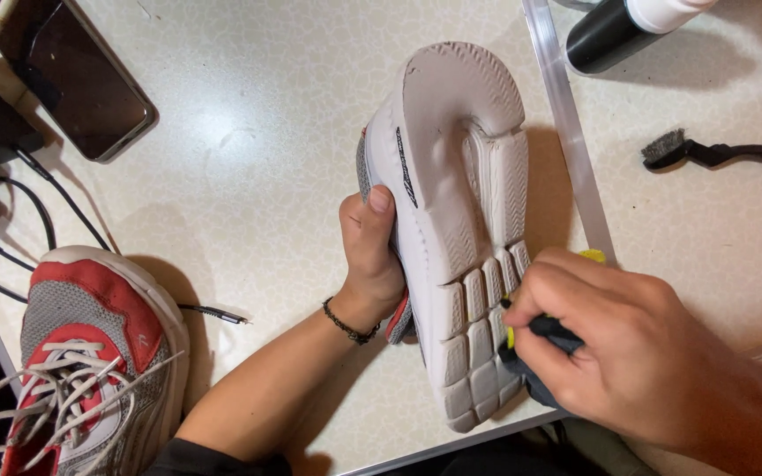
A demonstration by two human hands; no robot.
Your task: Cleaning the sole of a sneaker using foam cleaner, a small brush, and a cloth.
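Observation:
My left hand (370,256) grips the side of a grey sneaker (456,220) turned so its white grooved sole faces up. A thin dark bracelet circles that wrist. My right hand (615,339) is closed on a small tool with a black and yellow handle (544,328), pressed against the forefoot part of the sole. The tool's working end is hidden under my fingers and the sole.
A second red, grey and white sneaker (81,353) with loose laces lies at the lower left. A phone (77,75) and cables sit at the upper left. A black brush (707,152) and a black bottle (615,31) rest at the upper right, beyond a clear strip (566,132).

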